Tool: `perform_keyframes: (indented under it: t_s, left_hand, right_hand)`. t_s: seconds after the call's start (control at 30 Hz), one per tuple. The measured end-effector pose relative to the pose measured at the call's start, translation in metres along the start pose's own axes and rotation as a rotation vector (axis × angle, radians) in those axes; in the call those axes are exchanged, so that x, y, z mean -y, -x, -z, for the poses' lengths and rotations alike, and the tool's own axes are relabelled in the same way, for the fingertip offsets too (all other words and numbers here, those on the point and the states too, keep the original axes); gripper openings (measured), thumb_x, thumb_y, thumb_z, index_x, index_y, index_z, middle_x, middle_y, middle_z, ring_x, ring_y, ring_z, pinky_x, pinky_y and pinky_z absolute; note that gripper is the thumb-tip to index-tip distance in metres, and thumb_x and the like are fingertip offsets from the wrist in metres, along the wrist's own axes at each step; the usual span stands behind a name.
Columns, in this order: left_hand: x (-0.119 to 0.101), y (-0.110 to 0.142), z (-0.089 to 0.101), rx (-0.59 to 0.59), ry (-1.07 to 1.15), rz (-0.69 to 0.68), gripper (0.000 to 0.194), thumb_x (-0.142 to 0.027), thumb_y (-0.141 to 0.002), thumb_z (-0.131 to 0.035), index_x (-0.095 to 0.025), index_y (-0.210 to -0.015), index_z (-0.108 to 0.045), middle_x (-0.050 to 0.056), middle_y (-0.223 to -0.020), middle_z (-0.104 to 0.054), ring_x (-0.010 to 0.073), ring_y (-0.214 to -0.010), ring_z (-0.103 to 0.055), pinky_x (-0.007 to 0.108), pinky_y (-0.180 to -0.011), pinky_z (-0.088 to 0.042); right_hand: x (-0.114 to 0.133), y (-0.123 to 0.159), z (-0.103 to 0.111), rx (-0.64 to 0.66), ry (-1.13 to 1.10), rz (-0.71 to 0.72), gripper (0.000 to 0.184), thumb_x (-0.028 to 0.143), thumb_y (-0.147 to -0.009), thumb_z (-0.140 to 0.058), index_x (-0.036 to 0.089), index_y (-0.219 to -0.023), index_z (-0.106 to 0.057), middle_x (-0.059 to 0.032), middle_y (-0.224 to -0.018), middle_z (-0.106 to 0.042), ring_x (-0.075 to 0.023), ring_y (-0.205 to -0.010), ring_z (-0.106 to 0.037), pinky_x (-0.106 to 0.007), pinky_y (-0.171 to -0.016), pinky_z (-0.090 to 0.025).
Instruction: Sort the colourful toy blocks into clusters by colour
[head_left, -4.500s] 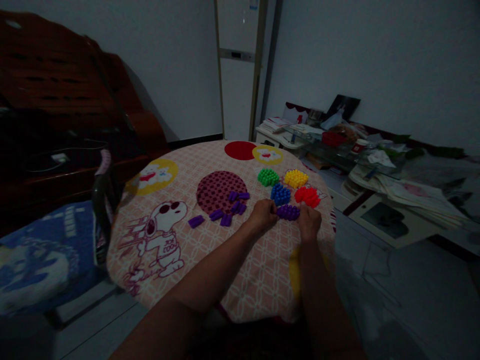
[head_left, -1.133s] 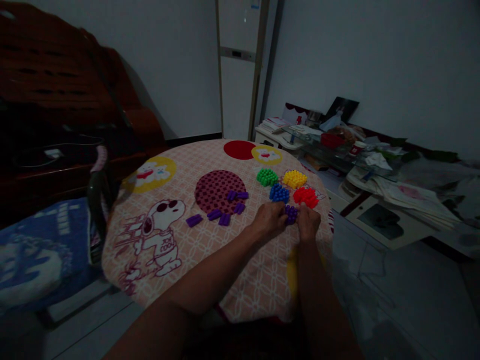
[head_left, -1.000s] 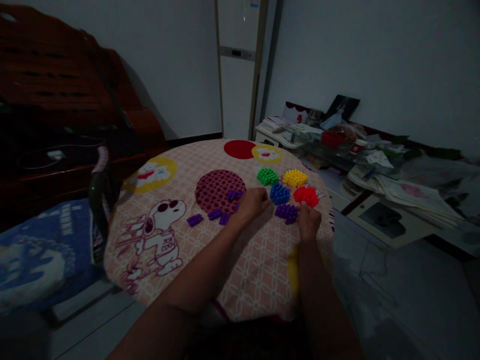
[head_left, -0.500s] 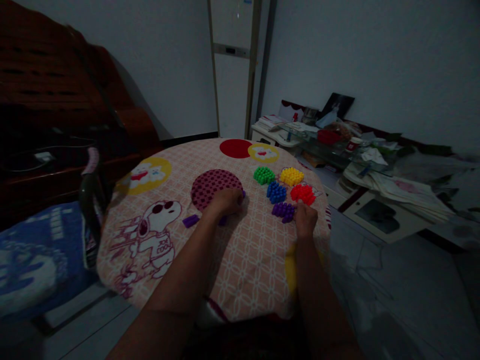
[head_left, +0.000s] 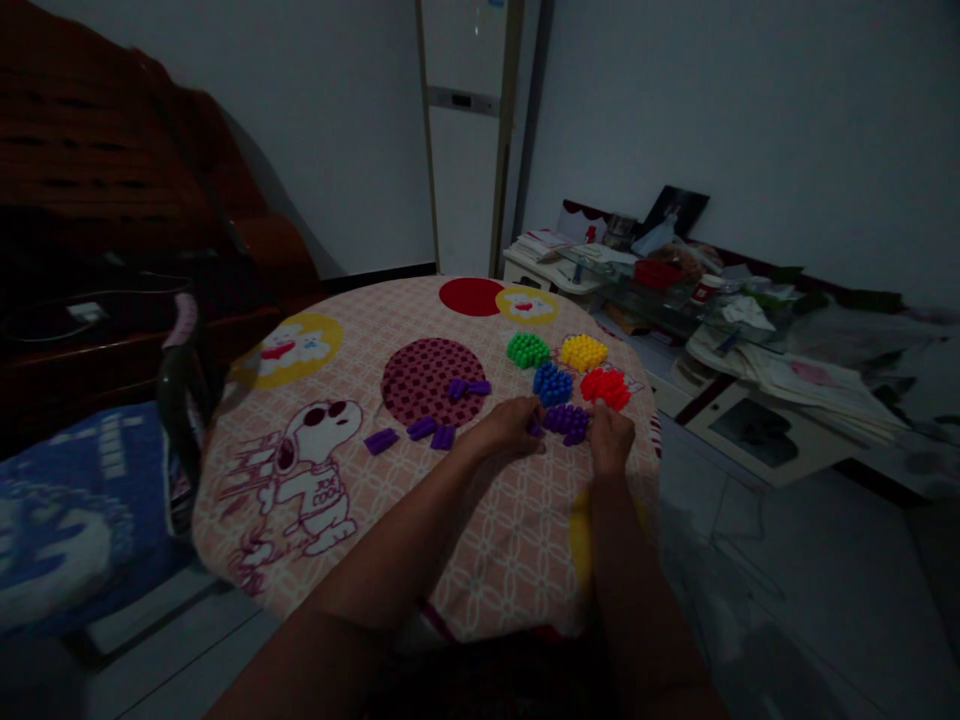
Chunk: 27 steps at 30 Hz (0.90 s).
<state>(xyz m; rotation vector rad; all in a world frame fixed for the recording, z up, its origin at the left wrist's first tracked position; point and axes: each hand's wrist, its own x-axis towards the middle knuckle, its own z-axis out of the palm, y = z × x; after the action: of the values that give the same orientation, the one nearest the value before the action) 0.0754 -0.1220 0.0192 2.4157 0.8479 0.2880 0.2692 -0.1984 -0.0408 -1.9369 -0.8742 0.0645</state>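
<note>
A cluster of knobbly purple plastic pieces (head_left: 566,424) lies on the patterned tablecloth between my two hands. My left hand (head_left: 514,425) is at the cluster's left side, fingers bent together around a small purple piece (head_left: 535,430) that shows at the fingertips. On the right side, my right hand (head_left: 611,438) is curled closed against the cluster; whatever its fingertips pinch is hidden. Several flat purple pieces (head_left: 382,441) lie apart to the left, some of them on the dark red printed circle (head_left: 420,375).
Clusters of blue pieces (head_left: 553,384), green pieces (head_left: 528,350), yellow pieces (head_left: 583,352) and red pieces (head_left: 606,389) sit just beyond the purple ones. A blue-covered chair (head_left: 82,510) stands left of the round table. A cluttered cabinet (head_left: 757,430) is on the right.
My left hand has moved right, from the loose purple pieces on the printed circle to the purple cluster, uncovering those pieces. The right hand has stayed in place.
</note>
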Motion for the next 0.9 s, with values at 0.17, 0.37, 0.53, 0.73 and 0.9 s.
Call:
perform_keyframes:
  t_s: [0.17, 0.37, 0.53, 0.73, 0.9]
  left_hand:
    - [0.005, 0.001, -0.002, 0.035, -0.076, 0.025, 0.049, -0.019, -0.063, -0.081, -0.018, -0.108, -0.063, 0.005, -0.105, -0.071, 0.0196, -0.093, -0.066, 0.024, -0.075, -0.046]
    - [0.008, -0.001, 0.0, 0.01, -0.072, -0.009, 0.034, -0.031, -0.068, -0.079, -0.018, -0.097, -0.068, 0.003, -0.093, -0.073, 0.0182, -0.083, -0.066, 0.024, -0.069, -0.044]
    - [-0.003, -0.002, -0.001, -0.057, -0.059, -0.083, 0.021, -0.03, -0.072, -0.073, -0.017, -0.089, -0.07, 0.003, -0.086, -0.072, 0.0173, -0.078, -0.064, 0.025, -0.07, -0.043]
    - [-0.013, -0.007, -0.017, -0.158, -0.046, -0.031, 0.024, -0.03, -0.072, -0.073, -0.016, -0.09, -0.071, 0.006, -0.09, -0.072, 0.0203, -0.083, -0.065, 0.027, -0.073, -0.046]
    - [-0.015, -0.01, -0.032, -0.158, -0.036, -0.025, 0.021, -0.026, -0.072, -0.072, -0.016, -0.091, -0.069, 0.006, -0.088, -0.072, 0.0208, -0.081, -0.066, 0.026, -0.069, -0.045]
  right_hand:
    - [0.001, 0.0, 0.0, 0.003, -0.004, 0.002, 0.059, 0.053, -0.091, -0.036, 0.013, -0.08, -0.078, -0.0084, -0.064, -0.068, -0.0204, -0.065, -0.06, -0.03, -0.062, -0.043]
    - [0.001, -0.001, 0.0, -0.003, 0.009, -0.009, 0.057, 0.052, -0.091, -0.035, 0.015, -0.079, -0.077, -0.0082, -0.062, -0.068, -0.0211, -0.065, -0.06, -0.029, -0.06, -0.041]
    - [0.002, -0.001, 0.001, -0.004, 0.015, -0.006, 0.056, 0.052, -0.091, -0.036, 0.015, -0.078, -0.077, -0.0097, -0.065, -0.07, -0.0217, -0.066, -0.061, -0.03, -0.061, -0.042]
    - [0.004, -0.001, 0.002, -0.009, 0.028, -0.01, 0.056, 0.052, -0.091, -0.036, 0.016, -0.077, -0.078, -0.0099, -0.065, -0.07, -0.0223, -0.067, -0.061, -0.03, -0.062, -0.041]
    - [0.004, 0.0, 0.002, -0.009, 0.04, -0.008, 0.054, 0.05, -0.091, -0.037, 0.017, -0.078, -0.078, -0.0099, -0.069, -0.071, -0.0218, -0.068, -0.061, -0.03, -0.063, -0.041]
